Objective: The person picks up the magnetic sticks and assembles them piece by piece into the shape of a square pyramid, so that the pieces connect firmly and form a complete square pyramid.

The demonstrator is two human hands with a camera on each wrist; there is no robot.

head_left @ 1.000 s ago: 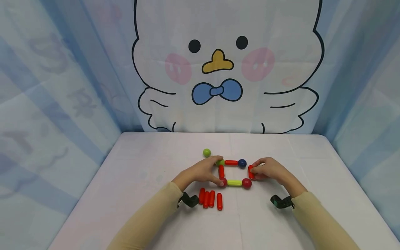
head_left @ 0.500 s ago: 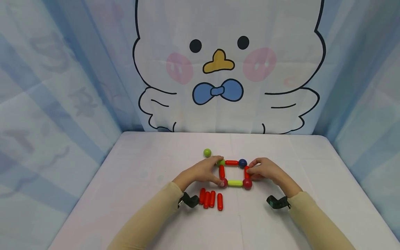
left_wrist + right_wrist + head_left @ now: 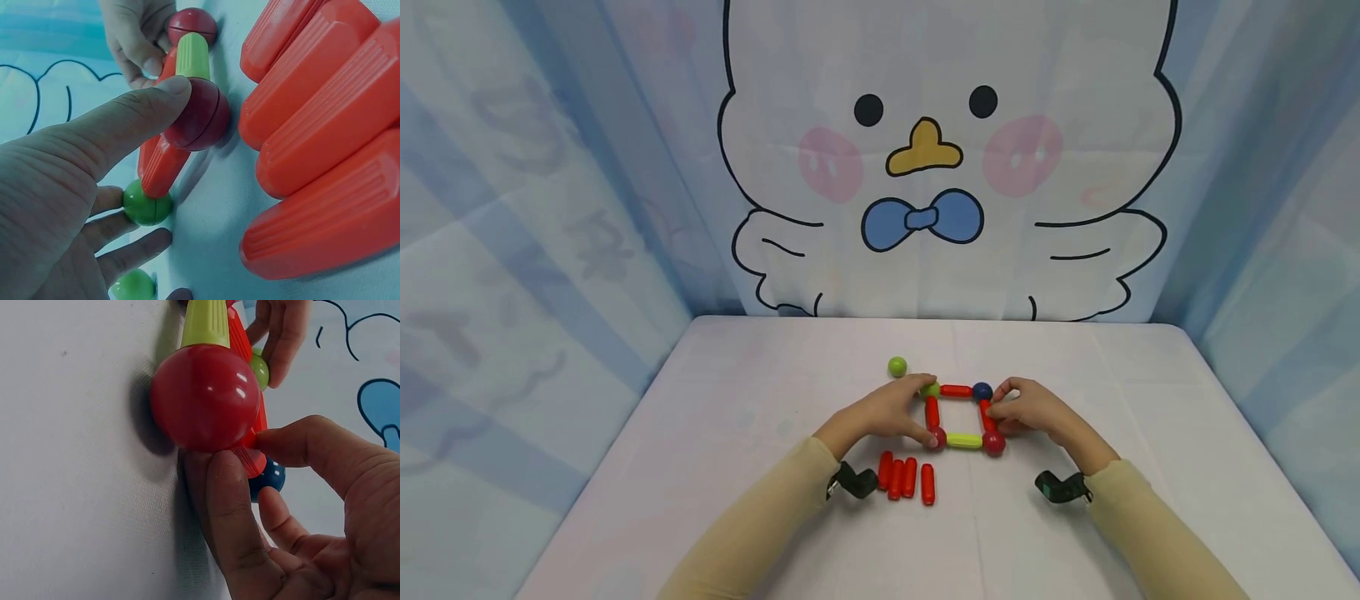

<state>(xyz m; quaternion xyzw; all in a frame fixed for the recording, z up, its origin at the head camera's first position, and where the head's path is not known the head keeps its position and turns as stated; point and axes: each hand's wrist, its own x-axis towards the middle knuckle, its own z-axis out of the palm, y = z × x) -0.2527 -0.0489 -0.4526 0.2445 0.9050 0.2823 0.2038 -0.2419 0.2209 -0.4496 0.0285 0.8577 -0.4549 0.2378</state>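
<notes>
A square frame of sticks and balls lies mid-table. It has a green ball (image 3: 930, 389), a top red stick (image 3: 956, 390), a blue ball (image 3: 982, 390), a left red stick (image 3: 932, 412), two red balls (image 3: 937, 437) (image 3: 993, 442) and a yellow-green stick (image 3: 964, 441). My left hand (image 3: 922, 410) pinches its left side, thumb (image 3: 144, 106) on the red ball (image 3: 197, 115), fingers at the green ball (image 3: 147, 203). My right hand (image 3: 996, 408) pinches the right red stick (image 3: 250, 459) between the blue ball (image 3: 270, 478) and the red ball (image 3: 205, 397).
A loose green ball (image 3: 897, 367) lies behind the frame to the left. Several loose red sticks (image 3: 906, 477) lie side by side near my left wrist. The white table (image 3: 737, 400) is walled by curtains behind and at both sides.
My right hand has carried the red stick leftward into the gap between the blue ball and the right red ball, closing the square. The left hand has stayed put.
</notes>
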